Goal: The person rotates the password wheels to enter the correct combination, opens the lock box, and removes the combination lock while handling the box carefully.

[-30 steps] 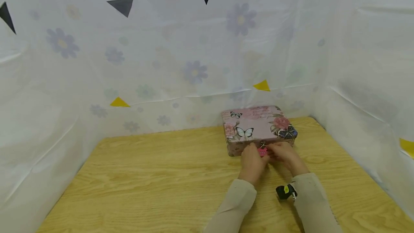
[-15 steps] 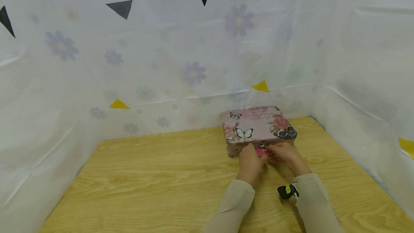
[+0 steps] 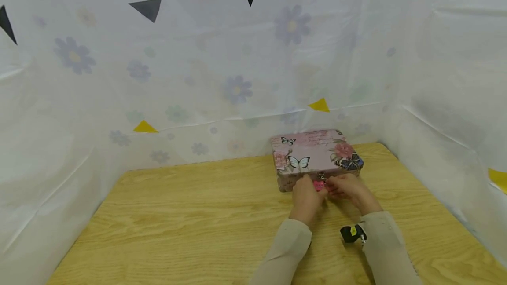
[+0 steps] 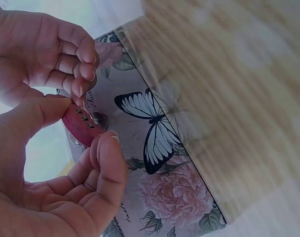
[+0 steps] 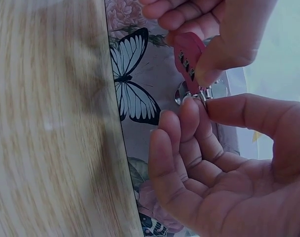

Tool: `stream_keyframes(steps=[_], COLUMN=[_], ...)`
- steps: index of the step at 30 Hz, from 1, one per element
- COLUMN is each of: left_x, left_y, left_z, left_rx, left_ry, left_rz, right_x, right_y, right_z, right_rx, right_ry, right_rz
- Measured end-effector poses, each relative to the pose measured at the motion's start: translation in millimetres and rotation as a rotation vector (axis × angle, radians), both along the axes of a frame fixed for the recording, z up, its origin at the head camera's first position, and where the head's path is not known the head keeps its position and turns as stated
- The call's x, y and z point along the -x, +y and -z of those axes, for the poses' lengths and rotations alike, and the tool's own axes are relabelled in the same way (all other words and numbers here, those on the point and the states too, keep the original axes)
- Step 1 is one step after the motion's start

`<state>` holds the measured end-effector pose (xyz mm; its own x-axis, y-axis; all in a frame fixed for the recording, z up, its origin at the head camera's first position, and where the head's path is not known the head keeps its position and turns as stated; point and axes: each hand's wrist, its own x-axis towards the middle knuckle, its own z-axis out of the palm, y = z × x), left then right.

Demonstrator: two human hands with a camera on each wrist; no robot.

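Note:
A small pink combination padlock [image 3: 318,186] with number dials is at the front clasp [image 3: 321,175] of a pink tin box [image 3: 317,151] printed with butterflies and roses. The lid is down. My left hand [image 3: 306,199] pinches the padlock's body between thumb and fingers, as the left wrist view shows. My right hand [image 3: 352,190] pinches the metal shackle with thumb and index finger; its other fingers are loosely curled. In the right wrist view the dials [image 5: 187,64] face the camera. Fingers cover part of the shackle, so whether it still passes through the clasp I cannot tell.
The box stands at the back right of a wooden table [image 3: 178,223], near a white floral curtain [image 3: 190,69]. A black wrist camera [image 3: 351,234] sits beside the right sleeve. White sheeting [image 3: 455,78] borders the right side.
The padlock has shifted slightly left and tipped in my hands, its shackle now towards the right hand. Both hands keep their hold. The box stays in place.

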<state>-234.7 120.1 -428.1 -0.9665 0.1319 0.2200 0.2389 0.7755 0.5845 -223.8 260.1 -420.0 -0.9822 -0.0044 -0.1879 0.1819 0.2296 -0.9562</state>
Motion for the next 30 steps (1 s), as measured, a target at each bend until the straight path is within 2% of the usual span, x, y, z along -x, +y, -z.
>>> stream_keyframes(steps=[30], left_x=[-1.0], left_y=[1.2], left_z=[-3.1], left_rx=[0.008], left_ry=[-0.051], left_rz=[0.038], right_x=[-2.5], right_y=[4.2], right_z=[-4.2], right_rx=[0.017], right_ry=[-0.022], right_rz=[0.006])
